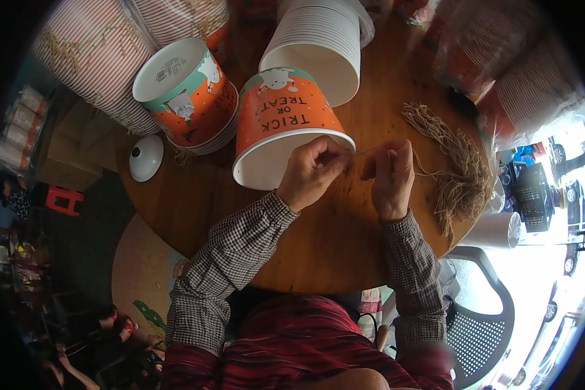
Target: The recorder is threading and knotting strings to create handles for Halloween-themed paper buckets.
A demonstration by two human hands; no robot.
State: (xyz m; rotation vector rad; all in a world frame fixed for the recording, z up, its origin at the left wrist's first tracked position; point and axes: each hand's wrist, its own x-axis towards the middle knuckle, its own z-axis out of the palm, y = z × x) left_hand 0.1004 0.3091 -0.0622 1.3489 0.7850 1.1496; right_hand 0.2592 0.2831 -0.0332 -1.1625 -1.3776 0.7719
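Note:
Both my hands are closed in a pinch near the open end of an orange paper bucket (286, 104) that lies on its side on the round wooden table. It has a green band, a white ghost figure and dark lettering. My left hand (312, 172) is at the right part of the white rim, fingertips together on a thin strand of twine (365, 153). That strand spans the short gap to my right hand (392, 179), which pinches its other side. A loose bundle of tan twine (458, 172) lies on the table to the right.
A nested stack of white buckets (315, 49) lies behind. Upturned orange buckets (195, 97) stand at left, beside tall nested stacks (94, 58) draped with twine. A white lid (146, 158) with a black knob rests near the left edge. Plastic-wrapped stacks (526, 84) are at far right; a grey chair (481, 318) stands below.

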